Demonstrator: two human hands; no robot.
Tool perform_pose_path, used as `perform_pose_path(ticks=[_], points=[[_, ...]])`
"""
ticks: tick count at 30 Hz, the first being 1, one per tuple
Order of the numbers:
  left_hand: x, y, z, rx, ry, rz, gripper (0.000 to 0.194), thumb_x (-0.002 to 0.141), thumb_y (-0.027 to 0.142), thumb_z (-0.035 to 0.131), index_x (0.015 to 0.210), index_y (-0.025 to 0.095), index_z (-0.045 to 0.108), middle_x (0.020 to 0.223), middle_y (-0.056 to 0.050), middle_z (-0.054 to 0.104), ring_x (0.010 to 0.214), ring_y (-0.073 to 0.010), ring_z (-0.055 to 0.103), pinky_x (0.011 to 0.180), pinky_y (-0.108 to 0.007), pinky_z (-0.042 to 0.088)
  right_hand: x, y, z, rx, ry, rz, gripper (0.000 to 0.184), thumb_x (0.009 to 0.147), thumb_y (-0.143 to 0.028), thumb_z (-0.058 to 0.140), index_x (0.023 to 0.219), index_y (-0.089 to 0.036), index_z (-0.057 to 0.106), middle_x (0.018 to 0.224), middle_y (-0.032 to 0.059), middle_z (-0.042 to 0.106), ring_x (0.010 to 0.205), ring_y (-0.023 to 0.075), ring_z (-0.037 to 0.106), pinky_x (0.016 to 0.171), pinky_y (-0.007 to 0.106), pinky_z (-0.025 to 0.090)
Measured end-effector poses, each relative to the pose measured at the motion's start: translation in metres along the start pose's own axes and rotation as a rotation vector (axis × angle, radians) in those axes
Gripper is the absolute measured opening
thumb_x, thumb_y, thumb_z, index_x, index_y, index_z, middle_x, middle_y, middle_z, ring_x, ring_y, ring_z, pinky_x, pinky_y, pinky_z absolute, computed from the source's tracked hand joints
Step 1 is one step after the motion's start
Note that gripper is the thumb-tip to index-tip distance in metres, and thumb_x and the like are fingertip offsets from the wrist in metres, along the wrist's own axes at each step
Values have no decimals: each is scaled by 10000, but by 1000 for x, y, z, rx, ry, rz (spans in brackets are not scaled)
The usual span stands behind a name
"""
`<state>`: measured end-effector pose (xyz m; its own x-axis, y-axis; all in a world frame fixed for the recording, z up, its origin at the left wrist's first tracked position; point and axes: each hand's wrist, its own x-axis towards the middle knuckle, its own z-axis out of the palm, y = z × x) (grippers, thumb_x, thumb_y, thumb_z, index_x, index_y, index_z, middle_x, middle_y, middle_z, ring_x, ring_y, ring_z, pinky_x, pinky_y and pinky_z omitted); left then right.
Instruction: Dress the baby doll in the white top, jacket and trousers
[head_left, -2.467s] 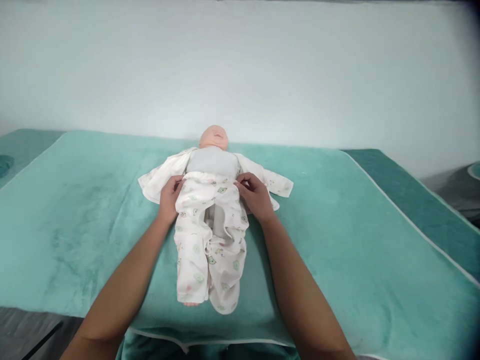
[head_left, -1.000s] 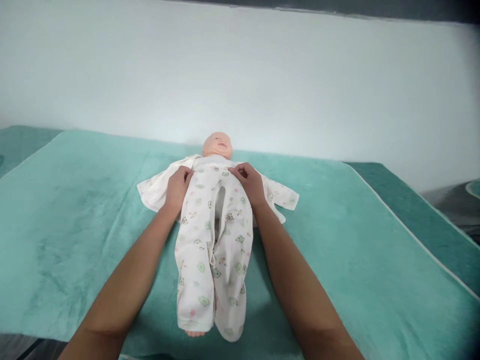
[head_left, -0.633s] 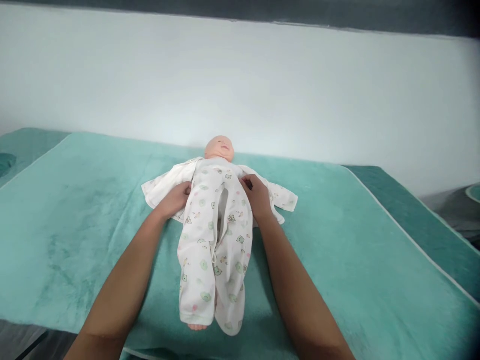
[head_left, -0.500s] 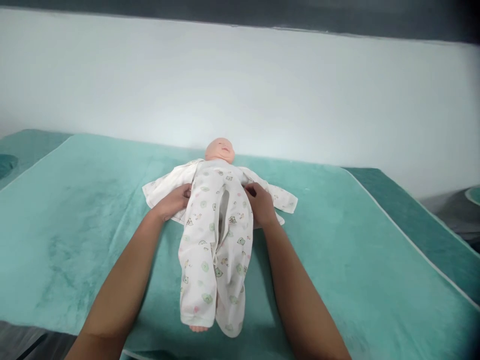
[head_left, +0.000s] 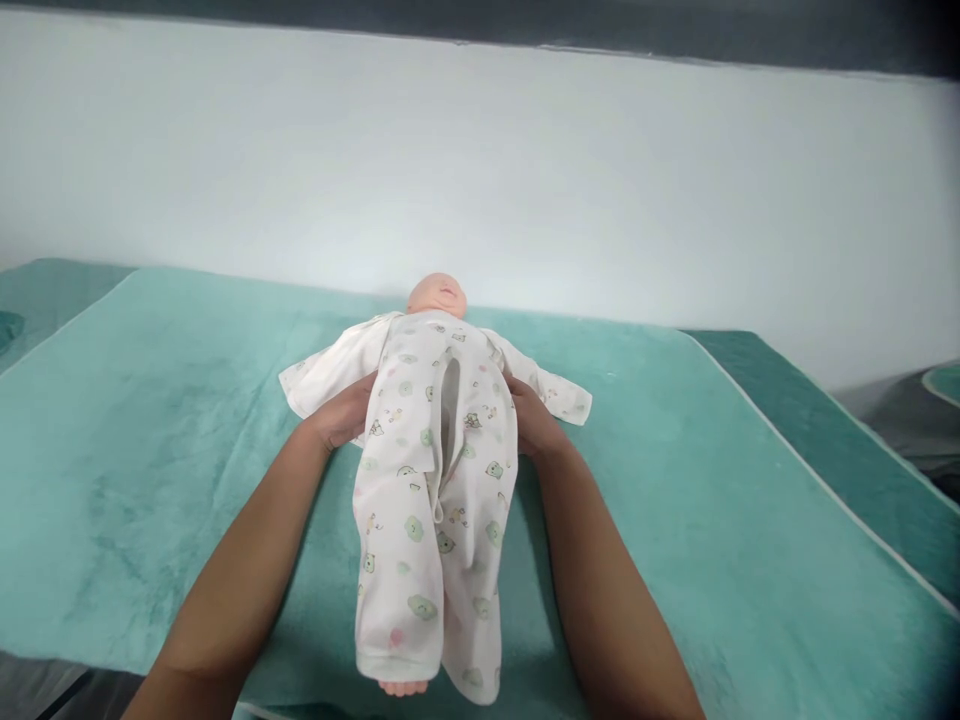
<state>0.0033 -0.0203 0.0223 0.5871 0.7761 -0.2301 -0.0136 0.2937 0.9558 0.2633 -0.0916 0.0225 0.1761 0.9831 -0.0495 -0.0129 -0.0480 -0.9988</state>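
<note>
One doll (head_left: pixel 436 294) in one pair of trousers (head_left: pixel 397 580) is flanked by left hand (head_left: pixel 349 411) and right hand (head_left: pixel 534 418); grip closure cannot be told.

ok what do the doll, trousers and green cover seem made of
Doll: probably vinyl or soft plastic, from its smooth, moulded look. Trousers: thin matte printed fabric, perhaps cotton, shown by soft folds. Green cover: likely plush, velvety cloth, its surface shading in patches.

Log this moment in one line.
doll: face up on mat | pants: on, split at crotch | jacket: spread both sides | left hand: at doll's side, partly hidden | right hand: opposite side, partly hidden
</note>
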Motion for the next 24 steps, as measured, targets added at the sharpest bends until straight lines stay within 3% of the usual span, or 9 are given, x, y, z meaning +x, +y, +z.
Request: perform_pose_path(ticks=[5, 9, 15, 21, 24], points=[[2, -3, 0, 2, -4, 10, 407, 767, 357, 811, 1152, 246, 739, 1018, -116, 775, 1033, -311, 709, 862, -442, 611, 0, 1, 0, 109, -78, 124, 302, 693, -415, 840, 903, -209, 772, 907, 79, 781, 898, 310, 708, 825, 451, 579], [1, -1, 2, 11, 24, 29, 495, 775, 372, 801, 1244, 243, 705, 1071, -117, 773, 1058, -313, 704, 892, -440, 605, 2, 8, -5, 51, -131, 122, 273, 714, -351, 838, 944, -214, 785, 964, 73, 788, 951, 312, 714, 873, 454, 576], [-2, 2, 4, 2, 16, 29, 596, 797, 395, 773, 1347, 203, 646, 1216, -126, 741, 1179, -334, 647, 1046, -489, 520, 4, 12, -7, 44, -188, 121, 406, 703, -338, 839, 1091, -236, 784, 1096, 65, 783, 1035, 314, 719, 909, 445, 585], [-8, 16, 16, 47, 43, 80, 587, 734, 398, 822, 1241, 133, 692, 1220, -150, 735, 1225, -377, 597, 1169, -580, 357, 1, 4, 5, 79, -88, 5, 421, 687, -374, 832, 1088, -254, 783, 1105, 29, 780, 1206, 331, 657, 1031, 467, 528], [-9, 19, 20, 94, 96, 159, 529, 678, 381, 860, 1130, 132, 741, 1170, -153, 750, 1225, -402, 588, 1158, -591, 355, 0, -1, 7, 13, -80, -39, 456, 710, -403, 822, 1134, -246, 764, 1171, 53, 763, 1240, 328, 633, 1059, 454, 508]])
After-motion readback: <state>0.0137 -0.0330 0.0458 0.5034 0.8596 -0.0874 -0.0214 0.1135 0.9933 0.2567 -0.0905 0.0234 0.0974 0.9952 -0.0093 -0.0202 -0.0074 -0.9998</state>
